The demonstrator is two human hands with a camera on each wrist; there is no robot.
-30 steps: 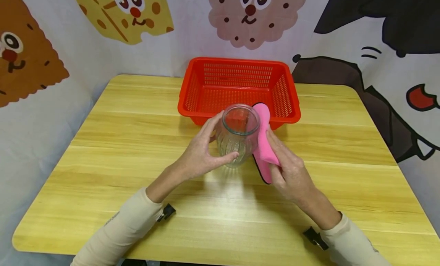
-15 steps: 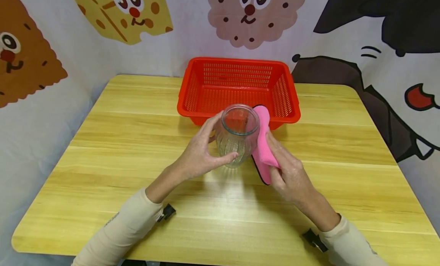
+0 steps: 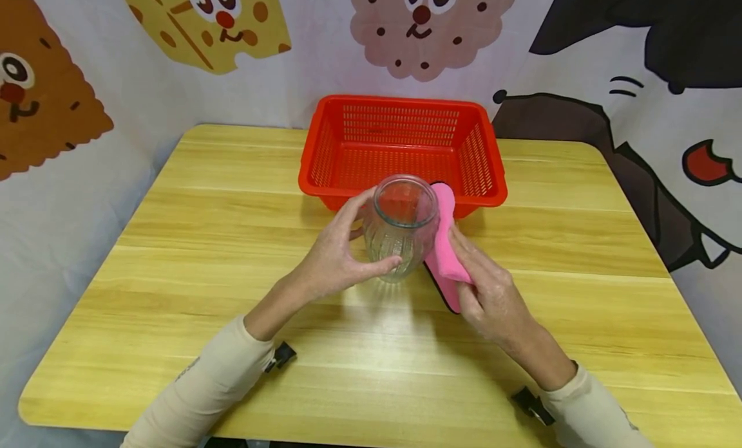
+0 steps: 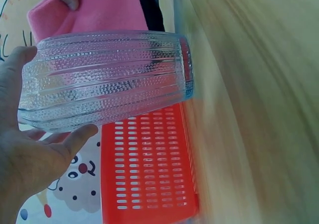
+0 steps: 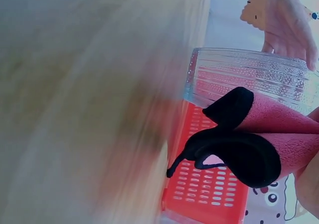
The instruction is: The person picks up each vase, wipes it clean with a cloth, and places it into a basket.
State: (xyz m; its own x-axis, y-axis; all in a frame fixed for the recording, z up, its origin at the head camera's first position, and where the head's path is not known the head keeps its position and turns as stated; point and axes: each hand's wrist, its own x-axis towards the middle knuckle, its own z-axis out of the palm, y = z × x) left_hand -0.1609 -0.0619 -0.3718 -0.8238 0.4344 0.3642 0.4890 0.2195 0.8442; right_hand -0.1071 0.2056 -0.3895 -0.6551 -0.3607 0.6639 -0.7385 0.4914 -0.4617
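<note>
Pink, black-edged fleecy cloth (image 3: 445, 242) is sitting clamped in your right grip (image 3: 489, 290), touching the clear ribbed glass jar (image 3: 400, 239) your left grip (image 3: 333, 261) is clasping over the yellow wood-grain tabletop (image 3: 580, 242), near that red plastic basket (image 3: 400, 158).

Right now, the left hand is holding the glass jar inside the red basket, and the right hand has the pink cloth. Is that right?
Not quite: the glass jar is outside the red basket, in front of it, as the head view shows. The left hand does hold the jar, and the right hand has the pink cloth.
</note>
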